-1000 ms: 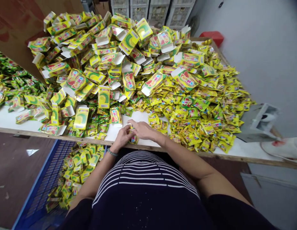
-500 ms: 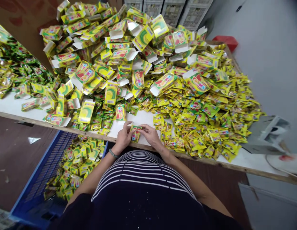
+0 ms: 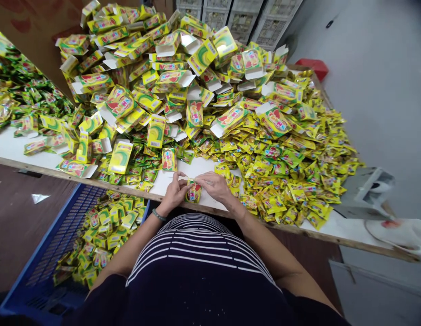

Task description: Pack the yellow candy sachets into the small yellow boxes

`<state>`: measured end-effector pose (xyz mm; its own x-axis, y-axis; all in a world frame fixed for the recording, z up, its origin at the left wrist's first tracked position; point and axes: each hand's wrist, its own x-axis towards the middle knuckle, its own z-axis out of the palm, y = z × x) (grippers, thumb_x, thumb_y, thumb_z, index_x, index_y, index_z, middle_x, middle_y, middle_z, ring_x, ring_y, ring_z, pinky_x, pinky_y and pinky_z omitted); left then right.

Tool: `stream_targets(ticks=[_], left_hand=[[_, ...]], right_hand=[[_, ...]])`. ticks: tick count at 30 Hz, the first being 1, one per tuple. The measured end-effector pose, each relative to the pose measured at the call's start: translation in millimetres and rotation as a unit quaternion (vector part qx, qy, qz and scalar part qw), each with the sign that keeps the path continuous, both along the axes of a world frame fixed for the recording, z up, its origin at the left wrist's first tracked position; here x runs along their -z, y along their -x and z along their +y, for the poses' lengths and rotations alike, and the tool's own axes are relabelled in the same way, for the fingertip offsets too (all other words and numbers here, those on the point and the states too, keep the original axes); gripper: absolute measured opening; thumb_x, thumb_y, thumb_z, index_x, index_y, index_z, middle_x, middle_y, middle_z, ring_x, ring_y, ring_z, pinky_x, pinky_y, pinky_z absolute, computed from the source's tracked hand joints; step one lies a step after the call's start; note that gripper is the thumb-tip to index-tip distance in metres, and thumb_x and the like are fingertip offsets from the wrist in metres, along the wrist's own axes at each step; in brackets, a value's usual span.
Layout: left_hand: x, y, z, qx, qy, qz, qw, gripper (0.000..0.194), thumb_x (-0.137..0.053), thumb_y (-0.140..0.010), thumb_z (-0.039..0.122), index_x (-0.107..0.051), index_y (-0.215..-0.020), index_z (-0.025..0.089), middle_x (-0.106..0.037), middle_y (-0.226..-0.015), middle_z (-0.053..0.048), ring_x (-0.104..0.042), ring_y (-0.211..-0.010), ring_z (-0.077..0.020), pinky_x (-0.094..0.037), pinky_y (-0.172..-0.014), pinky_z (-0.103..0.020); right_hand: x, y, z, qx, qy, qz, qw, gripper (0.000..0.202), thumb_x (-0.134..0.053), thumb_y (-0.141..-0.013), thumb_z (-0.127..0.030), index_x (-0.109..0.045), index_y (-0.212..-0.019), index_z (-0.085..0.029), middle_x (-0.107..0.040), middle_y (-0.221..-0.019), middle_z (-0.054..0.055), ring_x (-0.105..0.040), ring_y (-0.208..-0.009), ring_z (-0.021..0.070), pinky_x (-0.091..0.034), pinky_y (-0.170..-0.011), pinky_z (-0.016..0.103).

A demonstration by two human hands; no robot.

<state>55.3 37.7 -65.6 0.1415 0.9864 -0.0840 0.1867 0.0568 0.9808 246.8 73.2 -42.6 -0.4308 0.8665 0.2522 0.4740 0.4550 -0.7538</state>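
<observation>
A small green-and-yellow printed carton [image 3: 193, 193] is between my hands at the table's front edge, its coloured lettering facing up. My left hand [image 3: 175, 192] grips its left side, thumb and fingers bent around it. My right hand [image 3: 215, 185] is closed at the carton's upper end, the fingertips pressed together there. Its top flap is mostly hidden by the fingers. Just beyond my left hand lies a similar carton [image 3: 169, 159]. Yellow sachets [image 3: 232, 180] lie beside my right hand.
Open-flapped cartons [image 3: 169, 79] are heaped across the back of the table, with a large pile of yellow sachets [image 3: 292, 172] to the right. Below left, a blue crate [image 3: 44, 271] holds many filled-looking cartons. A grey dispenser-like device [image 3: 363, 192] stands at the right.
The carton has turned so its printed face shows more fully. My right hand has shifted slightly over its upper end, with the fingers flatter. The view has moved a little.
</observation>
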Motion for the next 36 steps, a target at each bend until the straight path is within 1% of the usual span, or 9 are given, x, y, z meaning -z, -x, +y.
stream_targets(ticks=[4,8,13,18,26,29,32,34,36], left_hand=[[-0.9,-0.7,-0.1,0.000,0.009,-0.011,1.000,0.046,-0.067,-0.084,0.040,-0.041,-0.118,0.022,-0.067,-0.073,0.003,-0.055,-0.060,-0.0113,-0.039,-0.061,-0.022],[-0.1,-0.5,0.0,0.008,0.004,0.002,1.000,0.048,-0.067,-0.084,0.041,-0.043,-0.122,0.022,-0.070,-0.075,0.002,-0.060,-0.063,-0.0130,-0.042,-0.062,-0.022],[0.0,-1.1,-0.6,0.024,-0.017,0.003,1.000,0.053,-0.065,-0.087,0.043,-0.044,-0.131,0.022,-0.074,-0.086,-0.003,-0.067,-0.078,-0.0166,-0.047,-0.070,-0.024],[-0.8,0.2,-4.2,0.018,-0.057,0.069,0.996,0.048,-0.060,-0.091,0.040,-0.050,-0.134,0.021,-0.070,-0.077,0.001,-0.060,-0.066,-0.0127,-0.044,-0.064,-0.023],[-2.4,-9.9,-0.4,-0.004,-0.065,0.069,0.995,0.029,-0.059,-0.090,0.039,-0.066,-0.111,0.020,-0.073,-0.089,-0.002,-0.066,-0.079,-0.0152,-0.050,-0.073,-0.025],[-20.2,4.8,1.0,-0.021,-0.081,0.082,0.993,0.030,-0.060,-0.087,0.043,-0.067,-0.106,0.020,-0.071,-0.084,-0.001,-0.063,-0.073,-0.0143,-0.050,-0.070,-0.024],[-53.8,56.1,-7.2,-0.072,-0.108,0.184,0.974,0.030,-0.060,-0.086,0.046,-0.070,-0.102,0.022,-0.069,-0.080,-0.001,-0.060,-0.069,-0.0148,-0.048,-0.067,-0.025],[-78.4,95.9,-14.8,-0.066,-0.072,0.328,0.940,0.030,-0.063,-0.083,0.047,-0.072,-0.101,0.024,-0.066,-0.073,0.000,-0.058,-0.065,-0.0164,-0.044,-0.061,-0.026],[-96.8,119.9,-18.4,-0.081,-0.047,0.460,0.883,0.029,-0.064,-0.080,0.046,-0.073,-0.098,0.024,-0.066,-0.073,-0.001,-0.058,-0.064,-0.0188,-0.043,-0.060,-0.028]], right_hand=[[-8.5,3.3,-0.2,0.009,-0.021,-0.053,0.998,0.014,-0.067,-0.090,-0.027,-0.078,-0.083,-0.021,-0.078,-0.086,0.006,-0.067,-0.083,0.0207,-0.048,-0.084,0.035],[-13.7,2.5,10.9,0.046,0.087,-0.035,0.995,0.009,-0.072,-0.085,-0.025,-0.079,-0.083,-0.021,-0.078,-0.082,0.003,-0.069,-0.075,0.0187,-0.048,-0.072,0.029],[-20.2,-4.0,26.2,0.002,0.164,-0.042,0.986,0.009,-0.073,-0.082,-0.026,-0.081,-0.081,-0.022,-0.078,-0.080,0.002,-0.071,-0.075,0.0183,-0.048,-0.069,0.026],[-3.2,-6.9,6.4,-0.003,0.092,-0.002,0.996,0.018,-0.064,-0.090,-0.030,-0.080,-0.092,-0.022,-0.079,-0.095,0.006,-0.072,-0.087,0.0196,-0.053,-0.080,0.030],[23.7,12.9,-32.5,0.077,-0.080,-0.017,0.994,0.030,-0.049,-0.098,-0.028,-0.073,-0.115,-0.023,-0.073,-0.116,0.008,-0.064,-0.111,0.0231,-0.049,-0.101,0.043],[19.5,7.6,-29.1,0.085,-0.081,-0.017,0.993,0.030,-0.050,-0.099,-0.032,-0.070,-0.120,-0.024,-0.072,-0.118,0.007,-0.064,-0.111,0.0225,-0.049,-0.101,0.042],[15.7,-16.9,-16.3,0.184,-0.099,-0.042,0.977,0.033,-0.050,-0.099,-0.033,-0.067,-0.124,-0.022,-0.072,-0.115,0.010,-0.064,-0.109,0.0249,-0.048,-0.100,0.044],[15.6,-38.1,-3.1,0.246,-0.096,-0.102,0.959,0.034,-0.047,-0.099,-0.028,-0.066,-0.125,-0.018,-0.071,-0.115,0.013,-0.062,-0.108,0.0272,-0.046,-0.100,0.046],[17.0,-54.4,10.3,0.235,-0.079,-0.190,0.950,0.040,-0.052,-0.095,-0.023,-0.061,-0.133,-0.015,-0.066,-0.125,0.015,-0.058,-0.113,0.0303,-0.044,-0.100,0.046]])
